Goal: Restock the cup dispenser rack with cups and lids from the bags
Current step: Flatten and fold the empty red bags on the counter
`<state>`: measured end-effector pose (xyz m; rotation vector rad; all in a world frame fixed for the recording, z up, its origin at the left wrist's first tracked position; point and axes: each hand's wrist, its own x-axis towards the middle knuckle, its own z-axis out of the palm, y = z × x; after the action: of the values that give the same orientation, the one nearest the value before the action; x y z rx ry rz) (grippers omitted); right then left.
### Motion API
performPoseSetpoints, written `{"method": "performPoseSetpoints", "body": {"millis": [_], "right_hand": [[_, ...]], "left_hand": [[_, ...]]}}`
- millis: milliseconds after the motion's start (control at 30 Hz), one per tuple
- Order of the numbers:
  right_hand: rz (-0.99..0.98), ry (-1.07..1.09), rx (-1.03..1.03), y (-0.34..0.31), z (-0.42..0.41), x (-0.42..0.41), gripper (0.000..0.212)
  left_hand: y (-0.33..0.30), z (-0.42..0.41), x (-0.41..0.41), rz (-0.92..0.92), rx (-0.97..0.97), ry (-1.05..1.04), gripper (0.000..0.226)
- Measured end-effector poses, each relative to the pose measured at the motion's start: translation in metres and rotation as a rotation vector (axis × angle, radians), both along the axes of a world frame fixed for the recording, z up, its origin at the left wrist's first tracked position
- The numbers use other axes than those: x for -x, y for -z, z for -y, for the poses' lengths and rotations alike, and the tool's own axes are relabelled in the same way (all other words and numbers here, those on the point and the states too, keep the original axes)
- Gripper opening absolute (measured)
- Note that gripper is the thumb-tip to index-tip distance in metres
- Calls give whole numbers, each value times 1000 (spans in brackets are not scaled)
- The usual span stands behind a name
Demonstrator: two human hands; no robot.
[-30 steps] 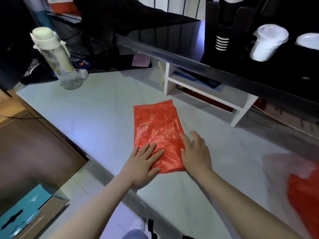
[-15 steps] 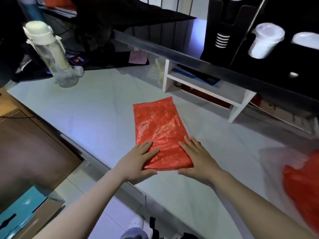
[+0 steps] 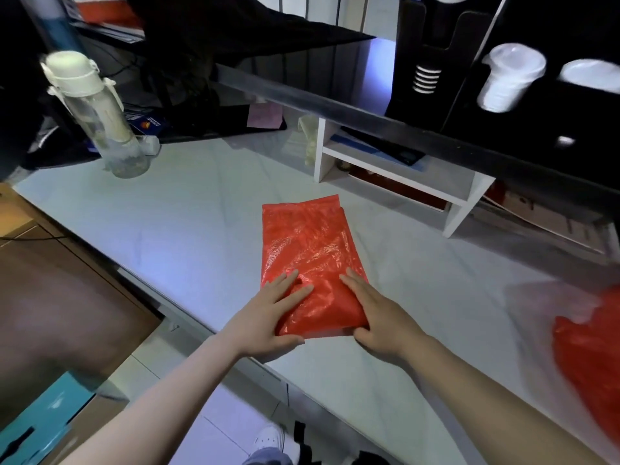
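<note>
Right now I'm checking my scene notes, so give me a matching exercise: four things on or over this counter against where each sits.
Things:
1. flat red bag
2. water bottle
3. white shelf unit
4. stack of cups

Places:
A. lying in the black rack, upper right
B. far left of the counter, standing
C. under both hands, near the counter's front edge
D. back of the counter, under the black ledge

Pairs: 1-C, 2-B, 3-D, 4-A
</note>
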<state>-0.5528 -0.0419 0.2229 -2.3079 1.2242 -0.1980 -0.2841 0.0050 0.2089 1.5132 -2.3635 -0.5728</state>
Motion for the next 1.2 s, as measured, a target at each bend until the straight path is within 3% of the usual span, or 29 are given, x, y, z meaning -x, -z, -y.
{"method": "performPoseSetpoints", "body": {"millis": [267,400,467,533,633,667,733,833,933,1033,1100,1167,1200], "right_hand": [[-45,4,73,-2,16,18,52],[312,271,-53,-10,19,13,28],[452,415,-185,-13,20,8,22],[432,458,-162,-12,25,4,15],[350,528,-115,-8,32,-3,11],[346,564,-132,-7,34,-7,15],[348,613,-138,-2,36,-10,44],[310,585,-32,5,34,-10,60],[207,486,158,10,31,-6,42],[85,132,429,12,28,5,36],[-50,-68,280,14,23,16,64],[-146,-96,126,15,21,24,89],[-145,-78,119,16,20,24,90]], "left_hand": [[-4,3,-15,50,-53,-14,77],[-6,-2,-22,-67,-169,-124,84],[-8,-2,-19,-150,-160,-271,60],[-10,1,-13,-315,-166,-441,25],[-10,6,-5,-552,-207,-593,8],[-9,8,-4,-586,-197,-638,16],[-8,10,0,-608,-171,-721,50],[-7,13,7,-423,-27,-697,74],[-4,15,10,-165,66,-521,70],[-2,16,13,-46,130,-416,49],[-3,17,14,24,87,-422,48],[-4,22,14,93,4,-423,57],[-4,25,13,112,-22,-410,58]]}}
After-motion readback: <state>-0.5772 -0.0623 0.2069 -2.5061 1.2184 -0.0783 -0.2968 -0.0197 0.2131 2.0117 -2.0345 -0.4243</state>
